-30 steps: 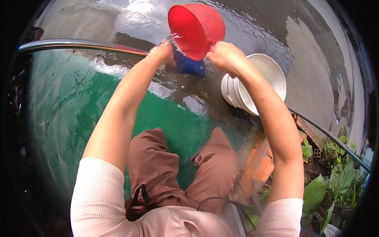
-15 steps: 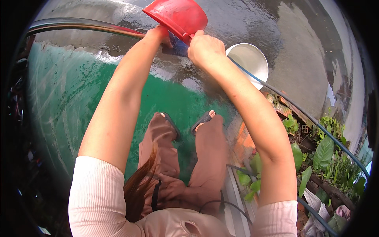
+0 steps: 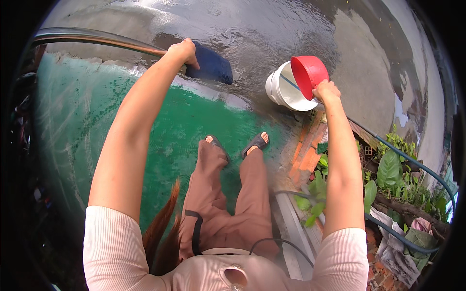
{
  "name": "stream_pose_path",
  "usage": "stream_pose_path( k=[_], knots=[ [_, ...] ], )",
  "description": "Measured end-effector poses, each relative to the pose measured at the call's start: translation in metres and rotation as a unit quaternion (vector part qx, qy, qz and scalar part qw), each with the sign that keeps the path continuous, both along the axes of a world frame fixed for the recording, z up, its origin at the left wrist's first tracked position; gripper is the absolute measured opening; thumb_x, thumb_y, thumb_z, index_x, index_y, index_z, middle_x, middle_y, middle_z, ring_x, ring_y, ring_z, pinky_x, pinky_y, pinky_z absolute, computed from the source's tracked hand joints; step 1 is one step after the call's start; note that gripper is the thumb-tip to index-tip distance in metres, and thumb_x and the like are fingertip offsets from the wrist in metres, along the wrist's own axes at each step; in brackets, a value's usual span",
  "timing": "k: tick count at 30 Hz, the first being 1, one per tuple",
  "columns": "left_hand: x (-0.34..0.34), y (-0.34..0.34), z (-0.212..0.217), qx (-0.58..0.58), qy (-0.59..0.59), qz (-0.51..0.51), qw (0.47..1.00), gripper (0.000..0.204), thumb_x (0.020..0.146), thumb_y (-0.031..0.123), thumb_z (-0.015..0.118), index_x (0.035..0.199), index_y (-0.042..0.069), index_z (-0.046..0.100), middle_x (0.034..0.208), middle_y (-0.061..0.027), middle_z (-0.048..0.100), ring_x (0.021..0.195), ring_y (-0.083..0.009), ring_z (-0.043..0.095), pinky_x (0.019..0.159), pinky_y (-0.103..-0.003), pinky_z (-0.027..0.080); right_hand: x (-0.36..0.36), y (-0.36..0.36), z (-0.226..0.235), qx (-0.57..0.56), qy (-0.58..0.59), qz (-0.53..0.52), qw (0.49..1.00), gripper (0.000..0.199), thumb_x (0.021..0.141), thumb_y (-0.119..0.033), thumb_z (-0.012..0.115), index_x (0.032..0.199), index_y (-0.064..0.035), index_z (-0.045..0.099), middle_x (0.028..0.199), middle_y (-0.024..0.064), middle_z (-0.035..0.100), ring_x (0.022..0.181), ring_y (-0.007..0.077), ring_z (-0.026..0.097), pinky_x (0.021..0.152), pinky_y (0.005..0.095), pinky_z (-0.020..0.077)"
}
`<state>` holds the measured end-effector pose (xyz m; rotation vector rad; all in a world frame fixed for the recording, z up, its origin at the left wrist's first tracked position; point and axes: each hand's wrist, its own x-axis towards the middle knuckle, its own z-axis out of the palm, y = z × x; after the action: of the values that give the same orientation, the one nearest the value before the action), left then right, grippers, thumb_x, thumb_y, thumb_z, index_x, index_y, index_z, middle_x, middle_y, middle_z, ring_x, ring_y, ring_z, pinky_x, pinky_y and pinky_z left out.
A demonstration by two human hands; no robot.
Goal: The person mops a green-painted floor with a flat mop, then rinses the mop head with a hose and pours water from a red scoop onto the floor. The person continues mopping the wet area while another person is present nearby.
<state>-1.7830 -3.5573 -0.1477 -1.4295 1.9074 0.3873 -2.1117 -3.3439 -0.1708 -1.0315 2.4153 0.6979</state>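
Note:
My left hand (image 3: pixel 183 52) is closed round a long-handled shovel, low on its shaft. The shovel's dark blue blade (image 3: pixel 209 63) lies over the wet ground, and its shiny pole (image 3: pixel 104 40) runs off to the left. In my right hand (image 3: pixel 327 91) is the handle of a red plastic water dipper (image 3: pixel 310 75). The dipper is tipped on its side, its mouth facing left, over the rim of a white bucket (image 3: pixel 277 89). The bucket leans with its opening toward me; part of a hose shows within it.
Wet green flooring (image 3: pixel 184 116) lies under my sandalled feet, meeting grey wet concrete (image 3: pixel 262 24) beyond. At right are broken bricks (image 3: pixel 310 145), leafy plants (image 3: pixel 389 169) and a dark blue hose (image 3: pixel 412 167). Crumpled cloth or plastic (image 3: pixel 395 247) lies at lower right.
My right hand has carried the red dipper right and nearer, from above the shovel blade to the bucket. The blade now shows fully; my left hand has shifted slightly left. The bucket sits more tilted.

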Motion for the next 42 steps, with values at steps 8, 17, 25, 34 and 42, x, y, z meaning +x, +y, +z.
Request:
stream_pose_path(
  k=[8,17,25,34,42],
  knots=[
    [0.085,0.021,0.042,-0.036,-0.016,-0.052,0.998,0.101,0.056,0.036,0.082,0.129,0.000,0.022,0.116,-0.0164,0.055,0.106,-0.0289,0.055,0.087,-0.038,0.046,0.112,0.195,0.048,-0.123,-0.137,-0.010,0.983,0.041,0.080,-0.023,0.057,0.118,-0.0082,0.049,0.115,0.0167,0.050,0.107,0.0328,0.050,0.088,0.0431,0.0420],
    [0.176,0.061,0.084,-0.096,-0.053,-0.153,0.982,0.109,0.056,0.028,0.082,0.135,0.004,0.011,0.101,-0.0154,0.062,0.095,-0.0291,0.061,0.078,-0.038,0.050,0.270,0.466,0.074,-0.011,-0.200,-0.268,0.942,0.034,0.077,-0.026,0.059,0.106,-0.0090,0.060,0.098,0.0148,0.062,0.098,0.0296,0.057,0.086,0.0366,0.0433],
    [0.233,0.127,0.114,-0.205,-0.050,-0.161,0.964,0.081,0.075,0.009,0.057,0.139,0.003,0.008,0.099,-0.0144,0.064,0.088,-0.0288,0.063,0.071,-0.049,0.051,0.333,0.523,0.105,-0.226,-0.199,-0.300,0.905,0.031,0.078,-0.020,0.059,0.106,-0.0058,0.059,0.093,0.0137,0.062,0.091,0.0269,0.059,0.080,0.0360,0.0452],
    [0.291,0.168,0.180,-0.161,-0.118,-0.074,0.977,0.032,0.080,0.013,0.053,0.111,0.009,0.060,0.116,-0.0101,0.057,0.104,-0.0301,0.056,0.081,-0.050,0.047,0.511,0.722,0.116,-0.232,-0.182,-0.491,0.820,0.026,0.079,-0.013,0.059,0.101,-0.0009,0.060,0.080,0.0096,0.064,0.066,0.0145,0.059,0.062,0.0268,0.0473],
    [0.401,0.184,0.154,-0.098,-0.045,-0.039,0.993,0.039,0.078,0.018,0.047,0.112,0.003,0.058,0.121,-0.0145,0.053,0.113,-0.0269,0.050,0.092,-0.035,0.042,0.727,0.785,0.125,-0.144,-0.196,-0.769,0.592,0.019,0.076,-0.008,0.045,0.086,-0.0102,0.061,0.070,0.0030,0.058,0.051,0.0131,0.054,0.044,0.0316,0.0440]
  ],
)
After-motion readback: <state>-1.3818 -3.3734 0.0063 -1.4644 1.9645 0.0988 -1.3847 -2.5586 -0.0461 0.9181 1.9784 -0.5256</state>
